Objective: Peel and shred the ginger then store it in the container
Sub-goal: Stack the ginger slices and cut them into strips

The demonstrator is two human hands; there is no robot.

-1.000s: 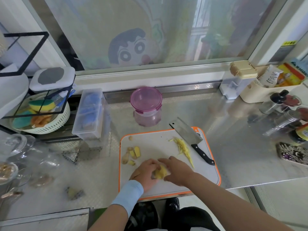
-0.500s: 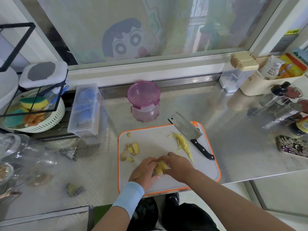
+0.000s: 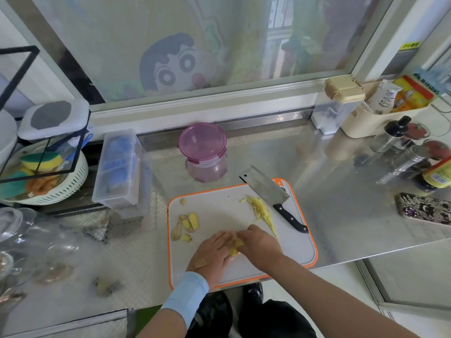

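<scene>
On the white, orange-rimmed cutting board [image 3: 219,211], my left hand [image 3: 212,254] and my right hand [image 3: 260,243] meet around a yellow piece of ginger [image 3: 235,248], both gripping it; most of it is hidden between the fingers. A heap of ginger shreds [image 3: 262,212] lies on the board's right part, beside a cleaver [image 3: 268,190] with a black handle. Several ginger slices and peel bits [image 3: 186,224] lie at the board's left. The round container [image 3: 203,152] with a purple lid stands shut behind the board.
A clear plastic box [image 3: 119,170] and a white colander with sponges [image 3: 46,176] stand at the left. Glassware [image 3: 14,230] sits at the far left. Bottles and a seasoning bin [image 3: 380,118] crowd the right, with a patterned phone [image 3: 424,207]. The counter's front edge runs just below the board.
Both hands stay on the ginger, shifting it slightly between the fingers. The camera view has moved a little; nothing else on the counter has moved.
</scene>
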